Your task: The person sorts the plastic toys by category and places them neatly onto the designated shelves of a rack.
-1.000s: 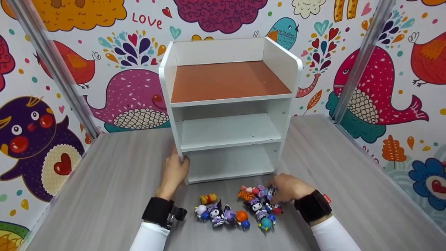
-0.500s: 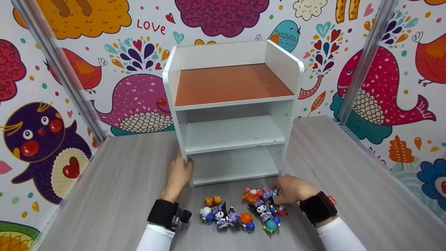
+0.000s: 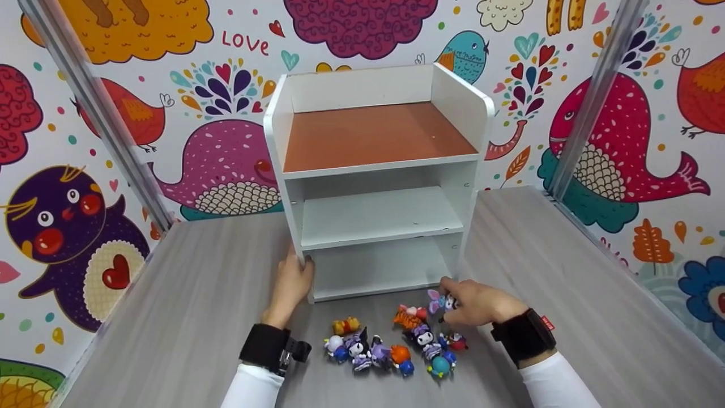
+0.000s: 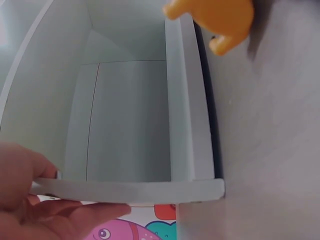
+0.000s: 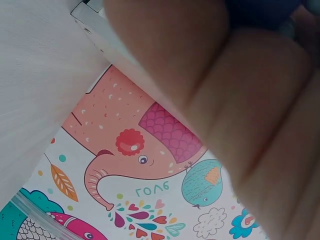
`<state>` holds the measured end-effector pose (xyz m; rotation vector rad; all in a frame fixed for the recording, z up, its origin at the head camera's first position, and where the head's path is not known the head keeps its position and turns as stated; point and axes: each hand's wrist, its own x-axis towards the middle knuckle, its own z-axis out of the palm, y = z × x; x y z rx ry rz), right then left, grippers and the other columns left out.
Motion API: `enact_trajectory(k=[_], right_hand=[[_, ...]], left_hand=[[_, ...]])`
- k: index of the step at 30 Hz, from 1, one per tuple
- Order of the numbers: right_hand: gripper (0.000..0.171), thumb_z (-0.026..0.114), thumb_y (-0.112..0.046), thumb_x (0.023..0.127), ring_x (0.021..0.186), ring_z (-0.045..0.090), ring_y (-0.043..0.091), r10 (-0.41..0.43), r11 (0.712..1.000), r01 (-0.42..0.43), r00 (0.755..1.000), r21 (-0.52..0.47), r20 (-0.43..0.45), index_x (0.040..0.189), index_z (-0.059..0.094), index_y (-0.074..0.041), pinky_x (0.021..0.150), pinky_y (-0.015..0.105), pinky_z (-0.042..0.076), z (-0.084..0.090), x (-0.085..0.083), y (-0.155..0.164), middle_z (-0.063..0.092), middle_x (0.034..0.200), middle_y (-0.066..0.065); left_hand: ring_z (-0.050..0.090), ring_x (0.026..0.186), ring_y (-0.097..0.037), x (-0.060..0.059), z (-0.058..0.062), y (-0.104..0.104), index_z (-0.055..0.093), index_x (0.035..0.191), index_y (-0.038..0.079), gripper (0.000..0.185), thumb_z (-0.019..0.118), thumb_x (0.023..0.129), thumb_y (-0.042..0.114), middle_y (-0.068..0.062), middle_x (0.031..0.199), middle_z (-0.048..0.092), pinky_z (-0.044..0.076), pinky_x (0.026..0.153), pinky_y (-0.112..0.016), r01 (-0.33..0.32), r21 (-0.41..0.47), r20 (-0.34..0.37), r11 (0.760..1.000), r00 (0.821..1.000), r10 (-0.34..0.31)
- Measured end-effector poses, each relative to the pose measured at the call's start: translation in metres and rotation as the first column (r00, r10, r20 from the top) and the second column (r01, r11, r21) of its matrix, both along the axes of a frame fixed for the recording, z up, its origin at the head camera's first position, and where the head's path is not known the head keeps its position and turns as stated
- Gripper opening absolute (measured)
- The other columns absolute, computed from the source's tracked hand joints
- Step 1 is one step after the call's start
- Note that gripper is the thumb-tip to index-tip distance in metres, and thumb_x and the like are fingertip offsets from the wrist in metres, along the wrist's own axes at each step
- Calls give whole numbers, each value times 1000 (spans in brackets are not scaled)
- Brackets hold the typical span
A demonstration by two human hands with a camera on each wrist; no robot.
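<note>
The left hand [image 3: 290, 283] lies palm-in against the lower left front corner of the white shelf [image 3: 374, 170], thumb hooked over the front edge of its side panel and fingers along the outside; the left wrist view shows the same panel edge [image 4: 130, 190] caught between thumb and palm, so this grip is closed lightly on the shelf. Its forearm runs straight back toward the desk's near edge, a black wrist strap [image 3: 261, 347] above a white sleeve. The right hand [image 3: 478, 303] is raised just off the desk [image 3: 181, 294] in front of the shelf's lower right corner, knuckles up, fingers curled, pinching a small purple figurine [image 3: 439, 300] between thumb and fingertips. The right wrist view is filled by blurred fingers and shows nothing of the toy. The other figurines [image 3: 391, 343] lie clustered on the desk just below that hand, near the middle of the near edge.
</note>
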<state>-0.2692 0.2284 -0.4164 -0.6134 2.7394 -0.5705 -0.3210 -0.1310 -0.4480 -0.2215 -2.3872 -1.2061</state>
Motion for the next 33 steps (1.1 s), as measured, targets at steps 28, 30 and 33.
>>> enact_trajectory(k=[28, 30, 33], right_hand=[[35, 68, -24, 89, 84, 53, 20, 4, 999, -1, 997, 32, -78, 117, 52, -10, 74, 43, 48, 1, -1, -4, 59, 93, 3], [31, 67, -25, 91, 80, 51, 19, 29, 999, -27, 995, 18, -99, 113, 51, -11, 69, 39, 46, 1, -1, -4, 55, 87, 1], [29, 69, -26, 91, 72, 48, 15, 60, 998, -64, 985, -19, -161, 107, 50, -10, 62, 32, 41, 0, -1, -3, 49, 80, -2]], left_hand=[[43, 49, -12, 1, 3, 0, 37, 148, -8, 55, 50, 95, 0, -6, 57, 53, 36, 49, -30, 22, 14, 60, 1000, 998, -22], [42, 48, -12, 1, 3, 0, 37, 147, -8, 54, 50, 95, 0, -3, 55, 50, 36, 48, -30, 22, 14, 60, 1000, 998, -23], [43, 48, -12, 1, 3, 0, 39, 145, -9, 53, 50, 95, 0, -2, 55, 49, 36, 47, -30, 13, 5, 55, 1000, 998, -14]])
